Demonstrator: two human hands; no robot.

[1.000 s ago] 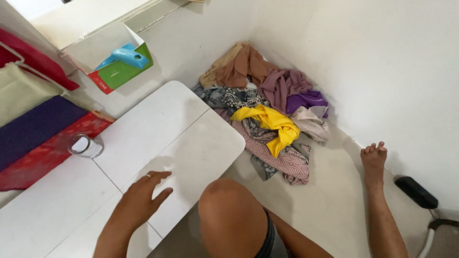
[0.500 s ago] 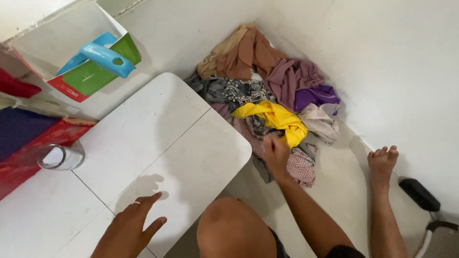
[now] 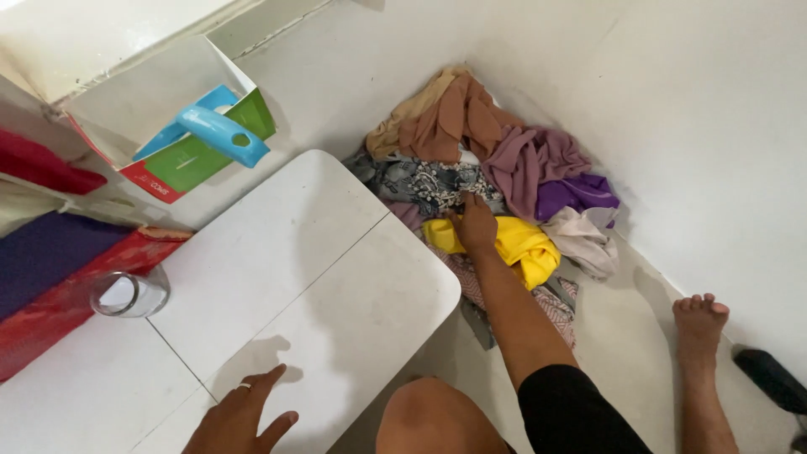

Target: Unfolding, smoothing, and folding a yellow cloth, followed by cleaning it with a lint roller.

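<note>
down on the floor, from your head camera, the heap of clothes (image 3: 496,193) sits against the white wall, and everything else can be placed from it. your right hand (image 3: 476,225) reaches out over the near side of the heap, palm down, resting on the yellow garment (image 3: 525,244) where it meets the grey patterned cloth (image 3: 424,181). the fingers lie on the fabric, but you cannot tell from this angle whether they are pinching it or only touching it. the brown garment (image 3: 454,113) lies at the far end of the heap, the mauve one (image 3: 525,155) and the bright purple one (image 3: 576,193) lie on its wall side, and a pale cream piece (image 3: 584,240) lies just beside the yellow garment.

to the left of the heap is the low white table (image 3: 277,261), its rounded corner close to the clothes. your left hand (image 3: 244,416) lies flat and spread on the table's near part, holding nothing, a ring on one finger. a small clear glass (image 3: 130,294) stands on the table's far left side, well apart from the heap. beyond the table, an open cardboard box (image 3: 143,118) with a green flap holds a blue handled tool (image 3: 220,133). red and purple cloths (image 3: 50,261) lie at the left edge of the view.

your bare knee (image 3: 437,416) is at the bottom, near the table corner, and your right foot (image 3: 699,324) rests on the floor to the right of the heap.
</note>
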